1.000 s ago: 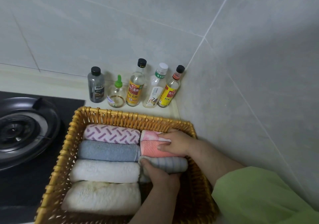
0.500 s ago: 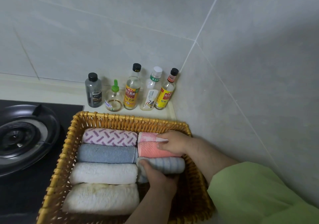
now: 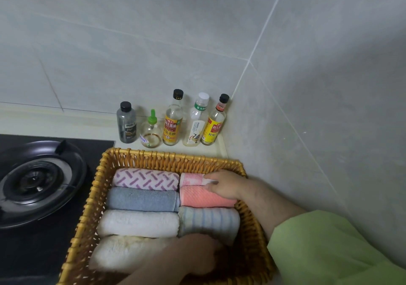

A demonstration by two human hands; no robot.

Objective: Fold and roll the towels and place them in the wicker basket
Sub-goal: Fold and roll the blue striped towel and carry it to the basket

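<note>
One wicker basket (image 3: 171, 155) is standing in view. Seven rolled towels are lying inside it.
- Four are filling its left column: purple-patterned towel (image 3: 146, 179), blue towel (image 3: 142, 199), white towel (image 3: 138, 223), cream towel (image 3: 123, 251).
- Three are filling its right column: pink-and-white towel (image 3: 191, 179), coral towel (image 3: 204, 197), striped towel (image 3: 208, 221).

Five bottles are standing behind the basket: grey bottle (image 3: 127, 123), green-capped bottle (image 3: 150, 133), tall yellow-labelled bottle (image 3: 172, 122), white-capped bottle (image 3: 197, 123), red-collared bottle (image 3: 214, 124). One gas burner (image 3: 33, 181) is sitting to its left. Two hands, left hand (image 3: 197, 256) and right hand (image 3: 224, 184), are resting inside it.

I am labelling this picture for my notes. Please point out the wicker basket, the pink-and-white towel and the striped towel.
wicker basket (image 3: 171, 155): head view, on the far rim.
pink-and-white towel (image 3: 190, 179): head view, on top of the roll.
striped towel (image 3: 208, 221): head view, on the middle of the roll.
</note>
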